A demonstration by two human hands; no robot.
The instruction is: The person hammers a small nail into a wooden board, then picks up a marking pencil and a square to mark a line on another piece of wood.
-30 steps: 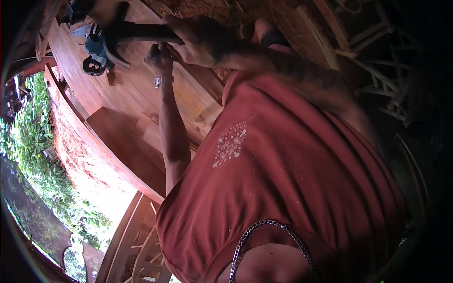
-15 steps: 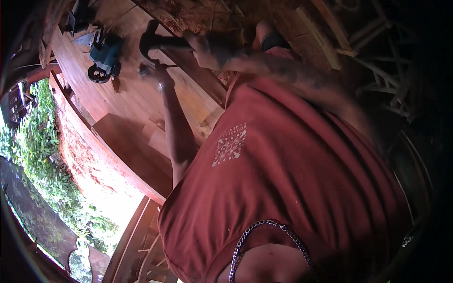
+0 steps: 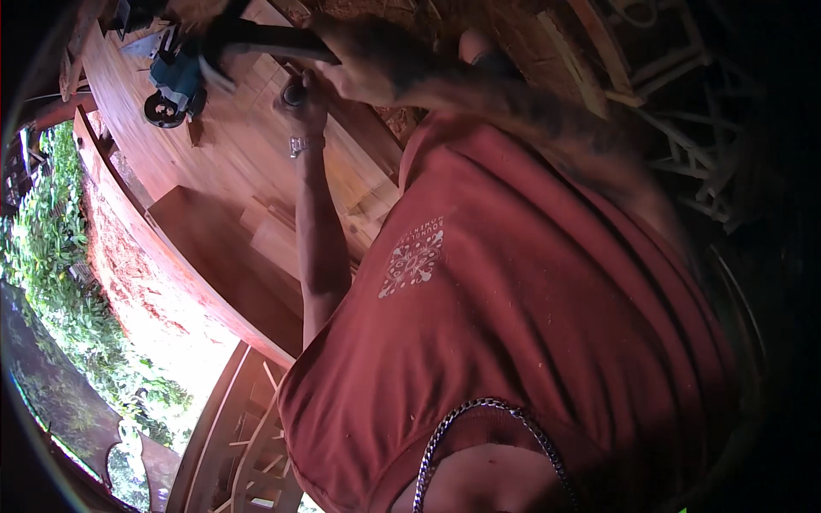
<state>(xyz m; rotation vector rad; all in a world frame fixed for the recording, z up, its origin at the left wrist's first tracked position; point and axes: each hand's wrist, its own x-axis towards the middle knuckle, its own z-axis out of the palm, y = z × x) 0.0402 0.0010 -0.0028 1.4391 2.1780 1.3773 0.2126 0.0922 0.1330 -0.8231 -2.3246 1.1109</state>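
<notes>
My right hand is closed round the handle of a claw hammer, held over the wooden workpiece. The hammer's curved claw shows at its left end, while the top of its head runs into the dark upper edge. Just below the handle, my left hand is wrapped round a dark, round-ended tool handle; the rest of that tool is hidden. A teal and black power tool rests on the wood to the left of the hammer.
A dark wooden block and small wood pieces lie nearer me. A long curved board runs along the left, with bright ground and plants beyond. Timber pieces lie at the upper right.
The hammer and my right hand have moved up and left, away from my left hand. My left hand has shifted slightly right and turned, showing the round handle end. The view has shifted a little.
</notes>
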